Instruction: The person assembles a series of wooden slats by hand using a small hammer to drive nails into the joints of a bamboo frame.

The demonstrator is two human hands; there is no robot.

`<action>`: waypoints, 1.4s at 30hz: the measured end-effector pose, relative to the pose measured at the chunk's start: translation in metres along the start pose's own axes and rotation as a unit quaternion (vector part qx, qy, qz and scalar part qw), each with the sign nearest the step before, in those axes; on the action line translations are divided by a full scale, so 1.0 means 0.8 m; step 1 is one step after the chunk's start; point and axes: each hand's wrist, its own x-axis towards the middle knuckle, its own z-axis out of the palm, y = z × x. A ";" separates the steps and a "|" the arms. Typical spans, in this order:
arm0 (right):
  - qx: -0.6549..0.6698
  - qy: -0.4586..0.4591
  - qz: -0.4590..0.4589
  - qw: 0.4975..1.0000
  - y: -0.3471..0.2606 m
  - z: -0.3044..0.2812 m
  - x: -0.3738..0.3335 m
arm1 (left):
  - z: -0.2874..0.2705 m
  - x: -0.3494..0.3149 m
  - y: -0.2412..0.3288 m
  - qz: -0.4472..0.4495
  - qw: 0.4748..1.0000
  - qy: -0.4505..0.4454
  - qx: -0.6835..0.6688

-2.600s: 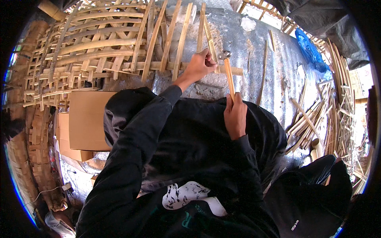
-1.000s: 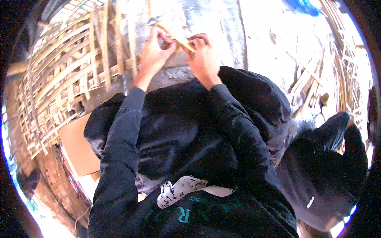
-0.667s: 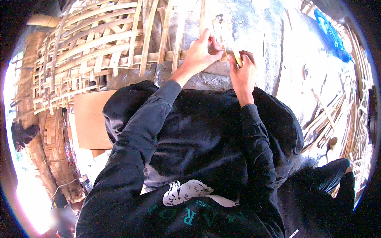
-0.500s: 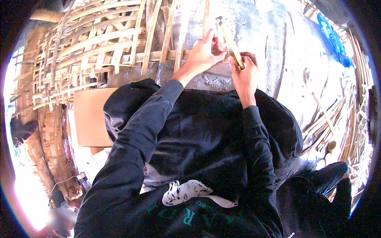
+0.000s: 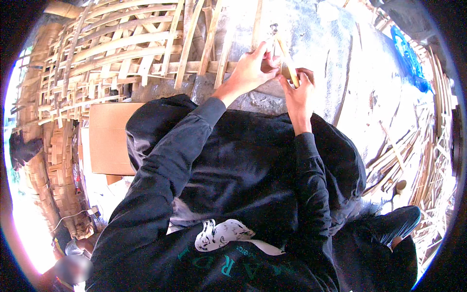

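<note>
Both hands are out in front of my knees, close together. My right hand (image 5: pixel 300 92) is closed around the near end of a slim yellowish bamboo stick (image 5: pixel 287 57). From there the stick slants away and a little left, toward a small dark item (image 5: pixel 274 27) on the bright surface. My left hand (image 5: pixel 255 65) is just left of the stick, its fingers bent and its thumb reaching toward the right hand. Glare and the fingers hide what it pinches, if anything.
Woven bamboo lattice (image 5: pixel 131 46) spreads over the far left, its loose strips (image 5: pixel 206 36) ending near my left hand. A cardboard box (image 5: pixel 111 141) stands by my left knee. Blue plastic (image 5: pixel 408 58) and loose bamboo sticks (image 5: pixel 389 155) lie right. Other people are at both lower corners.
The view has shifted slightly. My hands keep nearly the same places, and the bamboo stick stays in my right hand.
</note>
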 end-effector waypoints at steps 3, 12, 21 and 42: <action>0.001 -0.007 0.002 1.000 -0.003 -0.003 0.000 | 0.003 -0.002 0.001 0.005 0.999 0.020 -0.036; 0.018 -0.060 0.054 0.997 -0.008 -0.009 0.003 | 0.000 0.003 -0.006 0.069 0.997 -0.010 -0.025; 0.007 -0.059 0.051 0.997 -0.009 -0.009 0.003 | -0.003 0.005 -0.003 0.106 0.994 -0.003 0.008; 0.002 -0.043 0.021 0.999 0.002 -0.003 0.002 | 0.004 -0.002 -0.004 0.068 0.998 0.013 0.007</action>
